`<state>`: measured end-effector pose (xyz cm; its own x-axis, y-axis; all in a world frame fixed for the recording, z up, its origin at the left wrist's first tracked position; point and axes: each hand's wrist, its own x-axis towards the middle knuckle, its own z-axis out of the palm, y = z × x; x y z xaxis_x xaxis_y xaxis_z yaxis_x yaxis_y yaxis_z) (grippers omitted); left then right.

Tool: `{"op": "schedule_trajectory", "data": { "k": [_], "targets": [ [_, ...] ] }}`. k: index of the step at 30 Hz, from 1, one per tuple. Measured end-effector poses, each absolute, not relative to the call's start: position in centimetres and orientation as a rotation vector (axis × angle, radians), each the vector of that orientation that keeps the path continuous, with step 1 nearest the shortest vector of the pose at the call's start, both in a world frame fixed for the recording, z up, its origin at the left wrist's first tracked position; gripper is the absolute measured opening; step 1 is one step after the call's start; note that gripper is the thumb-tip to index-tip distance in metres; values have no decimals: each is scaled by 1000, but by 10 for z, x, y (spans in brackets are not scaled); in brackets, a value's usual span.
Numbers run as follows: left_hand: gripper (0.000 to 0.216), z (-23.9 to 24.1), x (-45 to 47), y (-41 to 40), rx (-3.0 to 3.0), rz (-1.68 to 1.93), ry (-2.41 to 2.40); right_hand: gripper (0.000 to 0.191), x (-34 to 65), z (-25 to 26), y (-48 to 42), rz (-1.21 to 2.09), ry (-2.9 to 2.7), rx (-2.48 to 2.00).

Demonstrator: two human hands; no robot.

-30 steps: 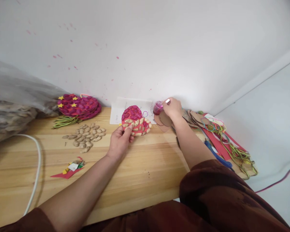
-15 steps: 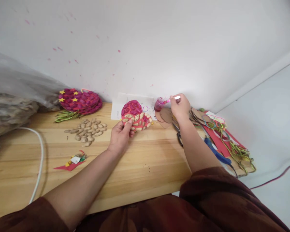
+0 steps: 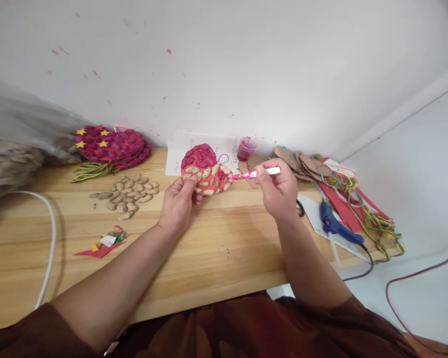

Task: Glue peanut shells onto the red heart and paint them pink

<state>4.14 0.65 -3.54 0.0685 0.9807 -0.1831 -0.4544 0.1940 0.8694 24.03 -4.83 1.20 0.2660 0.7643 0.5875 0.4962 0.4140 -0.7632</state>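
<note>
My left hand (image 3: 179, 201) grips the lower left edge of a red heart-shaped piece (image 3: 205, 171) covered with peanuts, thumb on its front. The peanuts on its upper left lobe are wet magenta, while most of the others are still plain tan. My right hand (image 3: 278, 189) pinches the white handle of a paintbrush (image 3: 267, 172). Its pink-stained tip touches or nearly touches the right edge of the heart. Behind the brush stands a clear plastic cup (image 3: 247, 148) with magenta paint. White paper sheets (image 3: 173, 161) lie behind the heart.
Loose peanuts (image 3: 125, 194) and red and yellow scraps (image 3: 102, 243) lie on the left. Finished magenta peanut pieces (image 3: 114, 144) lean by the wall near a bag of peanuts (image 3: 9, 164). Brown discs (image 3: 302, 166), a blue glue gun (image 3: 338, 226) and green cords (image 3: 377, 228) lie right.
My right hand has brought the brush from the cup down and left to the heart's right edge. My left hand keeps hold of the heart. The camera view has shifted a little.
</note>
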Motion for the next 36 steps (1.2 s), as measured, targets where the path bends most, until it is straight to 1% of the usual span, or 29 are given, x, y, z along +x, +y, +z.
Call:
{"op": "schedule_trajectory", "data": {
  "k": [8,16,22,36],
  "targets": [
    [28,-40,40,7,766,1224,939,16,243,4,-52,229,-1447,-1236],
    [28,-42,40,6,811,1205,945,17,245,4,-51,215,-1452,-1259],
    [27,-42,39,6,816,1198,929,12,245,3,-51,187,-1465,-1236],
    [28,-42,39,7,781,1212,939,14,245,4,-53,183,-1498,-1245]
  ]
}}
